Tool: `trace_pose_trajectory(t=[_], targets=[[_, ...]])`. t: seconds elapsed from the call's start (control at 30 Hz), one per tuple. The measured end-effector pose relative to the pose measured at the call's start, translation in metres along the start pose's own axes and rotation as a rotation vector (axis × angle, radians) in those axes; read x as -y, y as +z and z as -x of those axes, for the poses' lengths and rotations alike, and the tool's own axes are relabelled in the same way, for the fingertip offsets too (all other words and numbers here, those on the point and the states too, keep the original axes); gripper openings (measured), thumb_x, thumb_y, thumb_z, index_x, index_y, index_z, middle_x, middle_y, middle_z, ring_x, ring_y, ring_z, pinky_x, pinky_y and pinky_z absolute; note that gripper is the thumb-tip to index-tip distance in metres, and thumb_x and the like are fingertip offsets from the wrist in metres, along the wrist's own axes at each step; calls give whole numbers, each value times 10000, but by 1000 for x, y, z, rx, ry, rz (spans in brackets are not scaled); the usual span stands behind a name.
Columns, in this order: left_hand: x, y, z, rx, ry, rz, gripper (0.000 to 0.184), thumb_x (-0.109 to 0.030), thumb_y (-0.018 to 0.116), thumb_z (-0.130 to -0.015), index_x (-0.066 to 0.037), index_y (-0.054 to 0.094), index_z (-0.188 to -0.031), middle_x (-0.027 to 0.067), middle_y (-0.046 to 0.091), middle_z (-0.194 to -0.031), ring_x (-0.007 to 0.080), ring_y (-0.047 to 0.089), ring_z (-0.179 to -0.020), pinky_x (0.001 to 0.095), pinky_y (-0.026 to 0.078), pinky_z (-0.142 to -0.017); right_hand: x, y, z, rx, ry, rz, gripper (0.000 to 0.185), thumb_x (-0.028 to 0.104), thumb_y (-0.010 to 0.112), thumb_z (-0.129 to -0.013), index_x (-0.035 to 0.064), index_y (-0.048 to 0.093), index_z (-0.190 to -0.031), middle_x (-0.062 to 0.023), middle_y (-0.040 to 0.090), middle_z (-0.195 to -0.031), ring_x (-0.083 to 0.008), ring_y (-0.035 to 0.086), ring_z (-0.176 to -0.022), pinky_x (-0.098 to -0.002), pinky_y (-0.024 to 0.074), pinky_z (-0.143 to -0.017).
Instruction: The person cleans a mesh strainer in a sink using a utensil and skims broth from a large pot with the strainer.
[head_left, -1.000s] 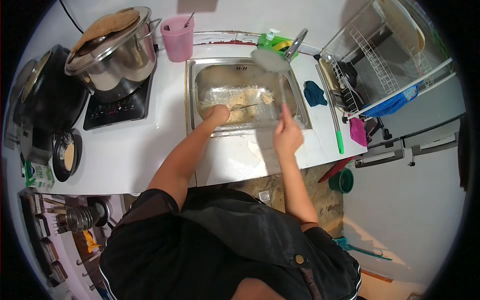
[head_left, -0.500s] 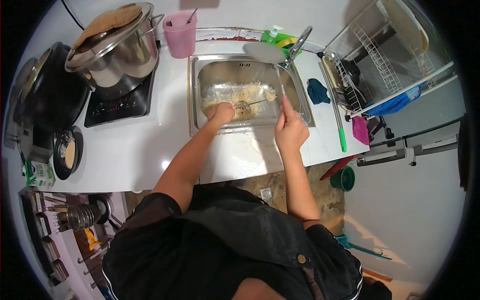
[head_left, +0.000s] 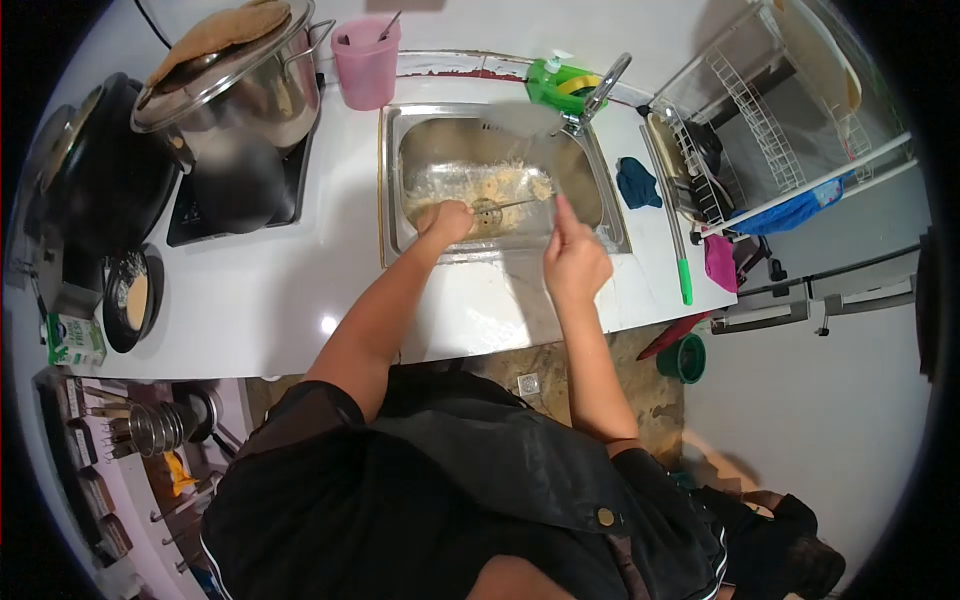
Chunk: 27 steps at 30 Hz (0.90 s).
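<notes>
So: your left hand (head_left: 446, 222) clamped on rod (head_left: 518, 205), jutting past the fingers (head_left: 460, 216); right hand (head_left: 578, 262) clamped on skimmer (head_left: 520, 124), its blurred head beyond those fingers. Swinging wide could clip the tap (head_left: 606, 90); slack grip could drop either.

Two hands (head_left: 578, 265) in the middle, one sink (head_left: 425, 145), one tap (head_left: 600, 97), one pink tub (head_left: 366, 75) up top, one shiny pot (head_left: 285, 95) upper left, one green bucket (head_left: 679, 362) right

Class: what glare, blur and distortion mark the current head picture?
Head view: black corners and fisheye curving; glare spot on the white countertop; the utensil in the right hand blurred, perhaps by motion; a smudged dark patch obscuring part of the induction cooker.
</notes>
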<state>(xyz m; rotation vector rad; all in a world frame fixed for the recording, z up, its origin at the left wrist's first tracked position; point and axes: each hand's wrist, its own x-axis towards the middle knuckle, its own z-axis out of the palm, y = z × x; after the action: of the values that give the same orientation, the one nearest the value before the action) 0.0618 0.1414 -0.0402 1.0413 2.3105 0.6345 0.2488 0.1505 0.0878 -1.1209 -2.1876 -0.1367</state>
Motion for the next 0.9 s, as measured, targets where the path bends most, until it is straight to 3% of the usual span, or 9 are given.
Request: trace_pose_trajectory(t=[0.13, 0.2, 0.37, 0.43, 0.47, 0.53, 0.73, 0.8, 0.9], targets=[[-4, -7, 5, -26, -16, 30, 277, -336, 423, -796, -157, 609, -896, 99, 595, -938, 305, 548, -888, 397, 411, -771, -9, 10, 7, -124, 37, -114, 280, 170, 545, -743, 200, 592, -1018, -97, 565, -598, -281, 562, -531, -390, 417, -444], [-2, -4, 7, -28, -14, 61, 279, -336, 420, -799, -155, 608, -898, 109, 595, -930, 307, 550, -881, 396, 412, -767, -32, 47, 35, 483, 27, 170, 310, 170, 546, -747, 211, 578, -1052, -94, 565, -600, -280, 566, -548, -387, 424, -455], [4, -5, -1, -30, 35, 166, 264, -356, 447, -793, -179, 610, -899, 106, 592, -938, 315, 542, -881, 393, 408, -765, -26, 47, 39, 409, 134, 105, 247, 203, 508, -794, 172, 594, -1024, -113, 562, -600, -243, 572, -561, -387, 439, -491], [0, -9, 4, -50, -7, 186, 250, -345, 463, -784, -172, 609, -889, 98, 604, -894, 315, 551, -857, 389, 412, -755, -38, 67, 34, 183, 197, -670, 276, 245, 480, -843, 142, 546, -1090, -65, 535, -589, -142, 501, -489, -310, 404, -430], [-1, -10, 5, -87, -28, 197, 248, -340, 459, -785, -173, 609, -891, 97, 604, -897, 314, 551, -859, 387, 414, -751, -41, 67, 29, 181, 179, -677, 276, 245, 480, -843, 142, 546, -1090, -65, 535, -589, -142, 501, -489, -310, 404, -430], [1, -13, 1, -134, -47, 177, 247, -325, 446, -790, -188, 610, -913, 92, 601, -919, 304, 554, -867, 377, 424, -741, -35, 44, 23, 621, 892, -1238, 335, 283, 446, -875, 125, 465, -1170, -10, 510, -636, -59, 377, -451, -204, 320, -391], [10, -39, 33, -241, 62, 176, 217, -279, 485, -774, -112, 605, -844, 129, 598, -827, 323, 565, -772, 399, 431, -678, -21, 32, 41, 581, 952, -1712, 374, 257, 437, -879, 144, 379, -1232, 15, 484, -706, -28, 296, -417, -149, 232, -362], [35, -29, 40, -243, 180, 292, 155, -148, 501, -704, -69, 594, -798, 136, 592, -759, 293, 561, -685, 379, 427, -627, -20, 28, 54, 633, 781, -2124, 425, 220, 456, -866, 149, 330, -1265, 11, 467, -702, -31, 280, -396, -156, 224, -347], [64, -49, 82, -331, 174, 462, 140, -176, 486, -764, -52, 552, -764, 112, 564, -711, 239, 529, -659, 349, 414, -621, 5, 25, 61, 666, 648, -2110, 551, 184, 501, -845, 167, 203, -1309, -18, 485, -779, -50, 331, -380, -189, 306, -376]])
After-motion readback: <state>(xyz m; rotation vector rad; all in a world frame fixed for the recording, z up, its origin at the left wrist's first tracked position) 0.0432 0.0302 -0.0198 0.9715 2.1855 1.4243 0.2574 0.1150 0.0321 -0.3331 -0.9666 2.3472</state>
